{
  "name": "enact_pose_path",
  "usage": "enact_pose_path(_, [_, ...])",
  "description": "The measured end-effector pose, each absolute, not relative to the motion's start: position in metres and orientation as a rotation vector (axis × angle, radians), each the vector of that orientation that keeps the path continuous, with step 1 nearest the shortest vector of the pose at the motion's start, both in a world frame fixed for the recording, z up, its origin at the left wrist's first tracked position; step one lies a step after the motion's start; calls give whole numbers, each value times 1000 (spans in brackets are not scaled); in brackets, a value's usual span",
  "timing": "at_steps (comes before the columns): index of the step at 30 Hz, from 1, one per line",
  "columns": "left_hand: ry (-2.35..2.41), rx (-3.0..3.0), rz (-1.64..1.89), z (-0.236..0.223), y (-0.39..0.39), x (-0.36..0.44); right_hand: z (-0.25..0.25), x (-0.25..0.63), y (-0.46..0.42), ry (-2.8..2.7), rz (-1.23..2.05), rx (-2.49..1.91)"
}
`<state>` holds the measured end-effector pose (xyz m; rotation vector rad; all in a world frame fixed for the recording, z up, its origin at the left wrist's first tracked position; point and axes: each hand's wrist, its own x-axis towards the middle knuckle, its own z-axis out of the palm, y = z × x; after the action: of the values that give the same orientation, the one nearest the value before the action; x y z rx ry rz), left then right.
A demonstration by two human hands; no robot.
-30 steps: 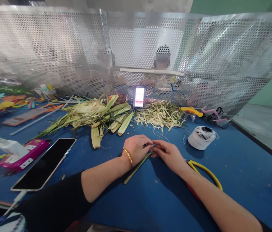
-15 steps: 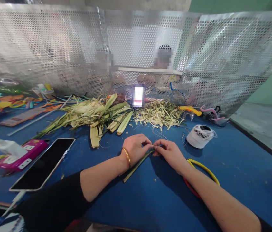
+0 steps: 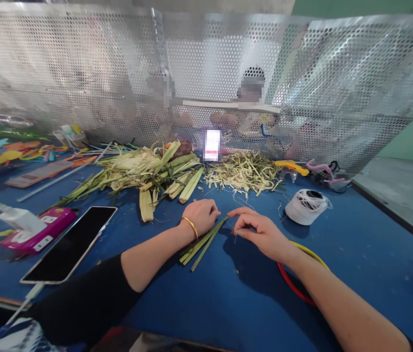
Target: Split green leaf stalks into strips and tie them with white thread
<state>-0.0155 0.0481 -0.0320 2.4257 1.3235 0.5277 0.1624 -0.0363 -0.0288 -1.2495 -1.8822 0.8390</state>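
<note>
Several green leaf-stalk strips [image 3: 203, 247] lie on the blue table, drawn together at their far end and fanned toward me. Beside that gathered tip, my left hand [image 3: 199, 218] is closed in a pinch; what its fingertips hold is too small to make out. A gold bangle circles the left wrist. My right hand [image 3: 259, 231] is just right of the tip, index finger stretched toward it. Its thumb and other fingers pinch a fine thread [image 3: 235, 239], whose end hangs below them. Behind the right hand stands a white thread spool [image 3: 305, 208].
Peeled husks [image 3: 147, 171] and a shredded pile [image 3: 246, 172] lie ahead. A phone [image 3: 70, 244] and purple power strip [image 3: 39, 230] with cables are left. Red-yellow rings [image 3: 297, 286] lie under my right forearm. Behind a perforated sheet [image 3: 213, 54], people are visible.
My hands, touching at the stalk tip before, have moved slightly apart. The right index finger has straightened, and the stalks now show more spread out.
</note>
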Motion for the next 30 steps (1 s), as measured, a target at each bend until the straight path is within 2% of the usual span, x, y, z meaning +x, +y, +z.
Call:
enact_pose_path(5, [1241,2148,591,-29,46,-13,-36,154,-36,-1806,1193,-1123])
enact_pose_path(11, [900,1179,549,-28,39,-9,-40,154,-32,-1794,1079,-1158])
enact_pose_path(20, [969,1579,565,-34,38,-5,-37,151,-33,-1876,984,-1269])
enact_pose_path(26, [939,1753,633,-37,37,-7,-41,146,-33,-1632,1037,-1271])
enact_pose_path(30, [999,2003,822,-35,34,-7,-47,144,-31,-1411,1156,-1223])
